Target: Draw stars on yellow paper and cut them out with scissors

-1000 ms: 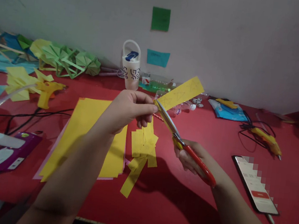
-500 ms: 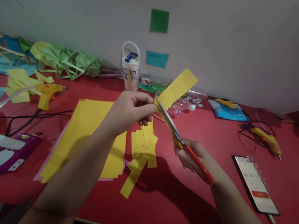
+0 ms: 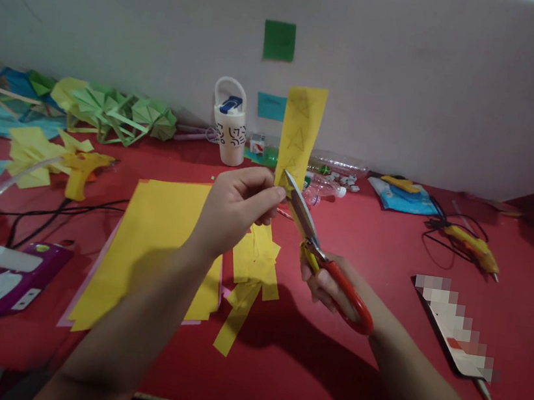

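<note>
Yellow strip (image 3: 302, 129) stands pinched between the left hand's (image 3: 233, 203) curled fingers (image 3: 259, 176).

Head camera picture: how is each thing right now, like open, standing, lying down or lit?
Left hand, pinching the yellow strip
Yellow strip, held up
Right hand, gripping the scissors
Scissors, at the strip; can't tell how far open
White cup, upright
White-capped bottle, on its side
Phone, flat, lit, plugged in
Left glue gun, lying down
Right glue gun, lying down
Yellow sheets, stacked flat
</note>
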Demonstrator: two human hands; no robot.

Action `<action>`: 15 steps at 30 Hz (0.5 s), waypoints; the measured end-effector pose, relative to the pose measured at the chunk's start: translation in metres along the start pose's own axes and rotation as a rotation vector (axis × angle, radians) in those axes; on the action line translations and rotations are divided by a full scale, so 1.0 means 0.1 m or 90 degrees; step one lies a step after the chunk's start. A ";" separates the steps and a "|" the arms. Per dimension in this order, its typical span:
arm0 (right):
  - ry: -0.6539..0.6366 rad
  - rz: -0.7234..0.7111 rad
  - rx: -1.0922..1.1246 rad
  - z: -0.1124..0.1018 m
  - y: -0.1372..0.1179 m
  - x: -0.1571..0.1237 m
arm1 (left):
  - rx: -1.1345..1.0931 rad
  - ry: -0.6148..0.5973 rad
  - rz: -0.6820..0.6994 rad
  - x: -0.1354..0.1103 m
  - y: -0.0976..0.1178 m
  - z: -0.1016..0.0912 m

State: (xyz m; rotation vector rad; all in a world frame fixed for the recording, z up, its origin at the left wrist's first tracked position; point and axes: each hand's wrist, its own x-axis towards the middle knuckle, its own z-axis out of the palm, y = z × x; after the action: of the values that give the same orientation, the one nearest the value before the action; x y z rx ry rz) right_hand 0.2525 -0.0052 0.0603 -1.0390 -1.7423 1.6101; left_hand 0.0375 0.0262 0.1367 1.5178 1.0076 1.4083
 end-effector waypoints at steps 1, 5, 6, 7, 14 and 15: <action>-0.002 -0.007 -0.004 0.00 0.01 0.00 | 0.002 0.003 0.008 0.00 0.00 0.01; 0.000 -0.034 -0.022 0.03 0.00 0.00 | 0.008 0.008 0.020 -0.02 0.00 0.03; 0.002 -0.043 -0.021 0.04 0.00 0.00 | 0.008 0.011 0.020 -0.02 -0.01 0.04; 0.003 -0.052 -0.018 0.04 -0.01 0.00 | 0.009 0.016 0.021 -0.02 -0.01 0.05; 0.007 -0.075 0.008 0.10 -0.03 -0.01 | -0.012 0.041 0.029 -0.04 -0.04 0.11; 0.010 -0.075 0.012 0.10 -0.04 -0.01 | -0.018 0.041 0.027 -0.04 -0.05 0.11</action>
State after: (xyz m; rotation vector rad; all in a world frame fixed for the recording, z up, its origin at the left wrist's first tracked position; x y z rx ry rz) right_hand 0.2439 -0.0114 0.0624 -0.9200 -1.7404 1.5381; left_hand 0.0486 0.0236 0.1304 1.4907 0.9953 1.5034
